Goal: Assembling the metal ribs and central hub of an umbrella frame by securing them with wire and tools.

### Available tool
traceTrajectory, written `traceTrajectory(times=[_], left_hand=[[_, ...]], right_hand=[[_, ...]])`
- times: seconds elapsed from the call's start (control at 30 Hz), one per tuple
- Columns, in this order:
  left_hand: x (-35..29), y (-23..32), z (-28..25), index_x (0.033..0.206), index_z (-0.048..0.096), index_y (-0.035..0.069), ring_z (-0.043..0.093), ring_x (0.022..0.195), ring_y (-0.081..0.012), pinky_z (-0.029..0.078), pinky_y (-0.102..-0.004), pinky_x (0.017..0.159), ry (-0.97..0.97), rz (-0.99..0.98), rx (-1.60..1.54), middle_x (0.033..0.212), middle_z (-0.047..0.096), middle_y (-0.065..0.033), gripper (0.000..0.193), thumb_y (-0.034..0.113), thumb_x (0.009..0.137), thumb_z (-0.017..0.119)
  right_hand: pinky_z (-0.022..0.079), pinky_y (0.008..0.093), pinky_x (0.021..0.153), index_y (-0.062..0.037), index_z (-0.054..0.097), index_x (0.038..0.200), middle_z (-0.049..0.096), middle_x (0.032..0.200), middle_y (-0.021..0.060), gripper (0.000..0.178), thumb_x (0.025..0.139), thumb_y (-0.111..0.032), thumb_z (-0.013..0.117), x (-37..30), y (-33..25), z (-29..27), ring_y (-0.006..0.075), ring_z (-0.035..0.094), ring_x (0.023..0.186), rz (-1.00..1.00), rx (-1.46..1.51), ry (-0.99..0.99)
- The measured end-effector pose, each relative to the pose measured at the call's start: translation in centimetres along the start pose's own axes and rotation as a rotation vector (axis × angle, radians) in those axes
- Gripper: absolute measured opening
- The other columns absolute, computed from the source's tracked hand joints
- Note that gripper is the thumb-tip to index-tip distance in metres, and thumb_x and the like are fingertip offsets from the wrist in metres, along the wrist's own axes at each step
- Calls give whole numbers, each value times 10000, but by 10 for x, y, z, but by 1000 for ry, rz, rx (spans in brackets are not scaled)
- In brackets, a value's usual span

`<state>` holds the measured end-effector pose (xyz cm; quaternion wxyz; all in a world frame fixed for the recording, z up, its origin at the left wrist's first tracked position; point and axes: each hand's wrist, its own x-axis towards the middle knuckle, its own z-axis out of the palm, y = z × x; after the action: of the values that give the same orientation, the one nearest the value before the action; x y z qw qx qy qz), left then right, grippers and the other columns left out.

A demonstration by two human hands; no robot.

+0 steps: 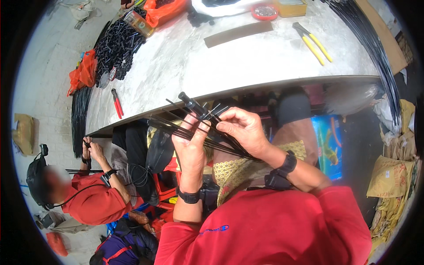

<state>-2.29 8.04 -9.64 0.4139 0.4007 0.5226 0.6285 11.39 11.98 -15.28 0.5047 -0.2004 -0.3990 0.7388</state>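
In front of my chest, just off the table's near edge, my left hand [191, 143] grips a black cylindrical fitting [192, 104] between thumb and fingers. Thin black rods [170, 126] stick out around that hand on both sides. My right hand [247, 130] is closed at the fitting's lower end, thumb and forefinger pinched on the thin black rods there. Several short rod ends splay out between the two hands. How the rods join the fitting is too small to make out.
On the table [176, 62] lie yellow-handled pliers [312, 43], red-handled pliers [116, 103], a grey strip [238, 34] and a heap of small black parts [117, 46]. Bundles of long black rods [375, 48] hang over the right end. Another person [95, 196] works at my left.
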Motion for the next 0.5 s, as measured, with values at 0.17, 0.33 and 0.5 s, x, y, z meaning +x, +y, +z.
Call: traceTrajectory(times=[0.17, 0.33, 0.5], left_hand=[[12, 1, -5, 1092, 655, -46, 620, 869, -118, 489, -250, 803, -111, 23, -36, 962, 680, -59, 244, -31, 849, 665], [24, 12, 7, 1026, 661, -54, 634, 838, -126, 500, -245, 774, -182, -15, -63, 938, 689, -65, 180, -34, 847, 654], [36, 15, 10, 1062, 669, -51, 643, 855, -125, 511, -254, 777, -264, -7, -27, 958, 700, -69, 229, -49, 833, 663]], right_hand=[[467, 183, 710, -11, 621, 978, 629, 891, -13, 117, 921, -89, 688, 2, -2, 0, 19, 546, 815, -52, -69, 37], [376, 154, 576, -32, 592, 936, 581, 841, -47, 138, 928, -131, 687, 1, -13, -1, -26, 443, 684, -95, -133, 84], [294, 144, 500, -32, 587, 939, 555, 800, -61, 146, 929, -138, 686, -2, -29, 1, -48, 362, 612, -190, -270, 135]])
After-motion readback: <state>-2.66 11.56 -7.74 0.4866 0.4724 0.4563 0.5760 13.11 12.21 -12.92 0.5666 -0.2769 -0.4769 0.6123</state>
